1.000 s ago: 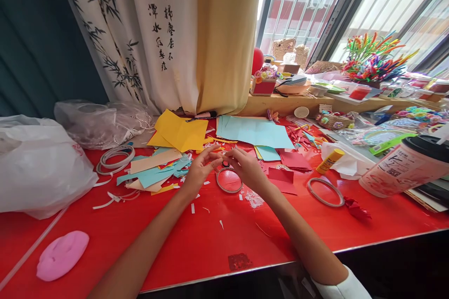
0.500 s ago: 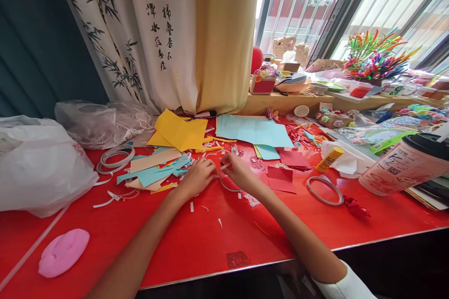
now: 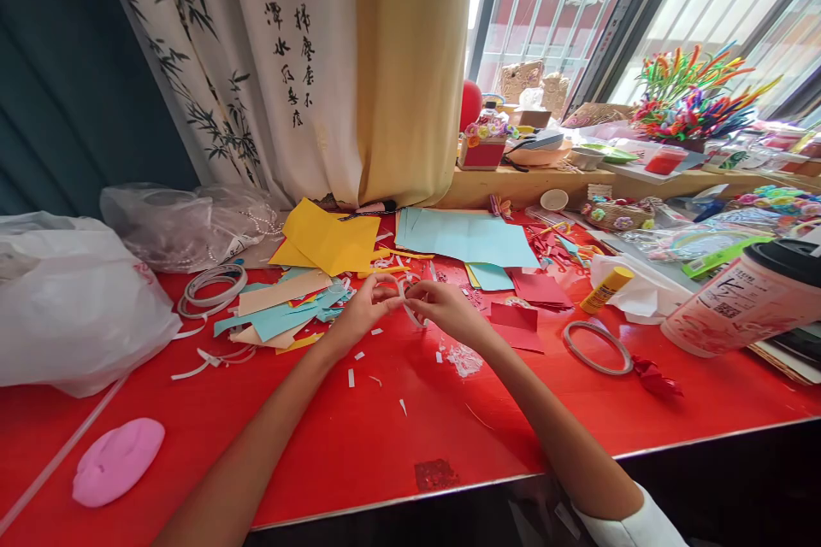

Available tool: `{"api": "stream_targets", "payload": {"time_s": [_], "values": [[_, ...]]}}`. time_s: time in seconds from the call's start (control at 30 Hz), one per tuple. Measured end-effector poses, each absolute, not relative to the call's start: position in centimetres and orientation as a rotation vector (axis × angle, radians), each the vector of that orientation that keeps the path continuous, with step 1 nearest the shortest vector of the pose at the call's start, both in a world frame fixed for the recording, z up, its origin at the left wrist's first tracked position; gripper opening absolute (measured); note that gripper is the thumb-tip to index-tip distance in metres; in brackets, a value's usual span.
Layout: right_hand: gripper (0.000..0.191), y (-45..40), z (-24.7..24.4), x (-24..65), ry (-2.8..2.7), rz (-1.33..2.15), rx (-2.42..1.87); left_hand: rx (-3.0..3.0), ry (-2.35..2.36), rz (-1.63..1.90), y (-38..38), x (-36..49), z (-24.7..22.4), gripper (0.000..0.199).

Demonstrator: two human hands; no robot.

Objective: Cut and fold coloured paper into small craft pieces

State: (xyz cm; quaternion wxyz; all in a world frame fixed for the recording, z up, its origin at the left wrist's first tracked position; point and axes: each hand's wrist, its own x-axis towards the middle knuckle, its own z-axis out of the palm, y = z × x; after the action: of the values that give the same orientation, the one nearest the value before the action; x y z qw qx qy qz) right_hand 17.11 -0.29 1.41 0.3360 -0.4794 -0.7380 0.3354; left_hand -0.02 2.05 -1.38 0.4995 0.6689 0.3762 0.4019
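White thin round ring (image 3: 415, 319) now tilted nearly edge-on between our hands; half second ago it showed rounder, beneath them. Grip: our bare left hand (image 3: 368, 308) and bare right hand (image 3: 451, 314) both pinching rim, seemingly steadying it for close fingerwork. Whether lower edge touches glossy red bench (image 3: 359, 453), we cannot tell.

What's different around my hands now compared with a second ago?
The pale ring, which lay flat on the red table a second ago, has been taken hold of and tipped up; it is now between the fingers of your left hand and right hand. The pink lump, yellow glue stick and light blue paper stayed put.
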Motion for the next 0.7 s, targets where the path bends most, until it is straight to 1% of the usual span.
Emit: {"api": "stream_targets", "payload": {"time_s": [0.13,0.2,0.27,0.33,0.4,0.43,0.5,0.53,0.57,0.67,0.7], "values": [[0.011,-0.5,2.1,17.0,-1.956,0.771,-1.065,1.411,0.867,1.166,1.4,0.7,-0.5,0.041],[0.017,-0.8,2.4,16.7,-1.979,0.724,-1.007,1.375,0.854,1.285,1.3,0.6,0.1,0.046],[0.028,-1.2,2.5,16.5,-1.99,0.757,-0.971,1.388,0.832,1.344,1.3,0.3,0.7,0.055],[0.039,-1.7,2.5,16.5,-2.032,0.879,-0.925,1.408,0.818,1.359,1.4,-0.2,1.2,0.061],[0.048,-2.1,2.5,16.7,-2.154,1.075,-0.857,1.42,0.834,1.354,1.6,-0.7,1.5,0.061],[0.048,-2.1,2.4,16.8,-2.233,1.169,-0.826,1.427,0.855,1.346,1.7,-1.0,1.5,0.061],[0.038,-1.7,2.3,17.1,-2.344,1.262,-0.813,1.442,0.901,1.321,1.9,-1.2,1.5,0.061],[0.033,-1.3,2.0,17.3,-2.337,1.216,-0.867,1.447,0.919,1.307,2.0,-1.3,1.5,0.06],[0.032,-0.8,1.7,17.5,-2.288,1.102,-0.966,1.454,0.934,1.29,2.0,-1.3,1.4,0.058],[0.033,0.9,0.3,18.0,-1.992,0.437,-1.496,1.519,0.972,1.207,1.9,-1.1,1.3,0.051],[0.032,1.4,-0.2,18.2,-1.938,0.264,-1.672,1.561,0.984,1.178,1.9,-1.0,1.2,0.048]]}}
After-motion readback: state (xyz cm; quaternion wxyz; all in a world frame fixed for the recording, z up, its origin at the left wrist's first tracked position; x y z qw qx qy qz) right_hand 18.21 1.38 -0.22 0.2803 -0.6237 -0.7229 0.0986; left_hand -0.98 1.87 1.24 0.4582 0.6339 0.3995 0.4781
